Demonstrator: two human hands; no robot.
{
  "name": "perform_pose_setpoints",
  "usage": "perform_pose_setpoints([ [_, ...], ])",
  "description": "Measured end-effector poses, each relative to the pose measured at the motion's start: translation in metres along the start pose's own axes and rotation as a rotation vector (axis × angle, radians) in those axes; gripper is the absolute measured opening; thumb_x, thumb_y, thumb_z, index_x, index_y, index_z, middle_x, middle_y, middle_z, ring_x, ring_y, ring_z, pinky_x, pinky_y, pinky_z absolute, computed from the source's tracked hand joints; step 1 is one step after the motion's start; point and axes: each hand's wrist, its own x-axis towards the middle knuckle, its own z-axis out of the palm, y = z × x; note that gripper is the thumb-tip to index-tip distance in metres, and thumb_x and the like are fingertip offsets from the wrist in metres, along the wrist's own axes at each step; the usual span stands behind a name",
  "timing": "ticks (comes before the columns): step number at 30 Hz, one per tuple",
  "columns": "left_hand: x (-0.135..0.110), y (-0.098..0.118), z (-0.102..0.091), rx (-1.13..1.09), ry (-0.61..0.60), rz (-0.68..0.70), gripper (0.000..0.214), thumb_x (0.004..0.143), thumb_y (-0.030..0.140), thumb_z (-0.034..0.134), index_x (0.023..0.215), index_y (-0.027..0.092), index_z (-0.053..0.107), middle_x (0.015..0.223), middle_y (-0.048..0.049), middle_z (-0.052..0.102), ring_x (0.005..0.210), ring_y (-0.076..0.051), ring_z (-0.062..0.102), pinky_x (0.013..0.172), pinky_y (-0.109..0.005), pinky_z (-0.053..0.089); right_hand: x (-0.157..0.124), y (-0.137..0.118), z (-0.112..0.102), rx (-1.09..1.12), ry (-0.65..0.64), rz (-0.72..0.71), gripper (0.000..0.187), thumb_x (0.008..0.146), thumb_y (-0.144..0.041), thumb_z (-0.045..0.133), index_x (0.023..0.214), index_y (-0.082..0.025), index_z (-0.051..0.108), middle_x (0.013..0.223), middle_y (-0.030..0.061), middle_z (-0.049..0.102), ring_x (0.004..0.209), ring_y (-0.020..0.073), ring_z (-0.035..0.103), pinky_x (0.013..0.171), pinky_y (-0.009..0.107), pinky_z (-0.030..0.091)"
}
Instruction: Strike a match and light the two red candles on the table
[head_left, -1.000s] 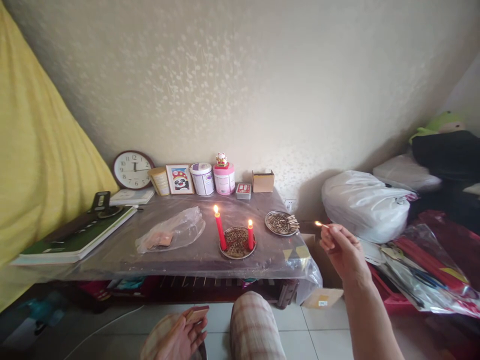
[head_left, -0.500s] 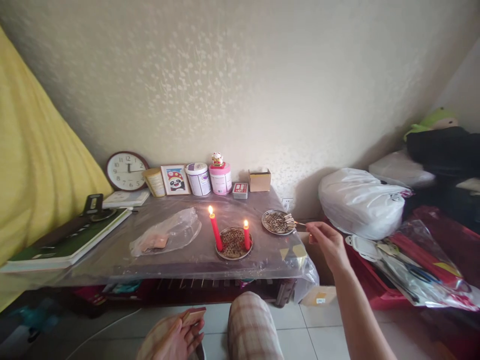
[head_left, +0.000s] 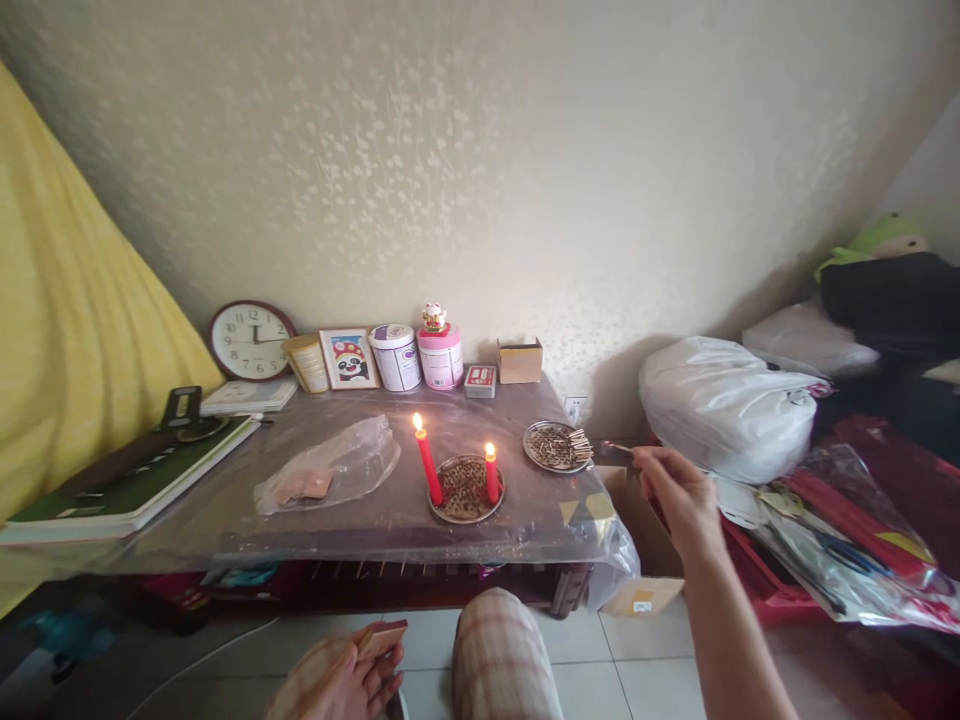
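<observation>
Between the fingertips of my right hand (head_left: 679, 490) is a single match (head_left: 616, 446), its tip pointing left toward the metal plate of matches (head_left: 536, 448), a short gap away. Several matches (head_left: 580, 447) lie bunched at that plate's right rim. My left hand (head_left: 356, 675), low by my knee, holds a small matchbox (head_left: 382, 637) between thumb and fingers. Two lit red candles stand on a round metal plate (head_left: 466, 517): a taller, slightly tilted candle (head_left: 428, 465) and a shorter candle (head_left: 491, 475).
A plastic bag (head_left: 345, 465) with small boxes lies on the plastic-covered table (head_left: 315, 535). Along the wall stand a clock (head_left: 253, 340), a framed picture (head_left: 349, 358), tins (head_left: 441, 360) and a small carton (head_left: 520, 361). Right of the table are a cardboard box (head_left: 637, 597) and a white bag (head_left: 727, 405).
My right hand has drawn the match rightward, away from the bunched matches at the plate's rim. The left hand keeps its hold on the matchbox, and the view has shifted slightly.
</observation>
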Motion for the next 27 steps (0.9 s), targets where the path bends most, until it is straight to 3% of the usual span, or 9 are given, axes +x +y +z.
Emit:
perform_pose_setpoints([
  [4,0.000,0.000,-0.001,-0.018,0.000,0.005,0.051,0.057,0.050,0.090,0.094,0.015,0.082,0.104,-0.0160,0.081,0.103,-0.033,0.068,0.093,-0.042,0.053,0.001,0.002,-0.003,0.030,-0.072,-0.008,0.034,0.071,-0.057,0.071,0.070,-0.024,0.060,0.059,-0.0046,0.047,0.045,0.0086,0.030,0.044,0.023,0.025],
  [8,-0.002,0.001,0.004,-0.045,-0.003,0.005,0.049,0.060,0.046,0.090,0.096,0.014,0.081,0.104,-0.0165,0.081,0.102,-0.031,0.069,0.092,-0.040,0.055,0.007,0.029,-0.001,-0.273,-0.064,0.005,0.037,0.067,-0.054,0.077,0.074,-0.019,0.069,0.054,-0.0031,0.051,0.054,0.0128,0.044,0.051,0.025,0.034],
  [11,-0.004,0.003,0.008,-0.062,-0.016,0.006,0.044,0.061,0.041,0.090,0.095,0.014,0.082,0.103,-0.0173,0.081,0.100,-0.031,0.070,0.092,-0.040,0.055,0.015,0.054,-0.003,-0.337,-0.040,0.019,0.041,0.072,-0.056,0.069,0.078,-0.016,0.070,0.054,-0.0035,0.050,0.056,0.0133,0.045,0.054,0.025,0.036],
  [15,-0.004,0.003,0.008,-0.070,-0.002,0.006,0.040,0.060,0.037,0.091,0.091,0.015,0.082,0.100,-0.0176,0.081,0.098,-0.030,0.071,0.090,-0.039,0.057,0.025,0.077,-0.006,-0.413,-0.048,0.061,0.043,0.068,-0.056,0.067,0.078,-0.014,0.073,0.056,-0.0007,0.057,0.056,0.0150,0.049,0.054,0.027,0.039],
  [27,-0.005,0.005,0.014,-0.071,0.031,0.016,0.039,0.062,0.035,0.089,0.093,0.014,0.082,0.100,-0.0177,0.081,0.096,-0.031,0.071,0.087,-0.040,0.058,0.046,0.115,0.003,-0.583,-0.110,0.033,0.041,0.069,-0.054,0.061,0.078,-0.017,0.075,0.077,0.0090,0.074,0.072,0.0234,0.064,0.069,0.033,0.048],
])
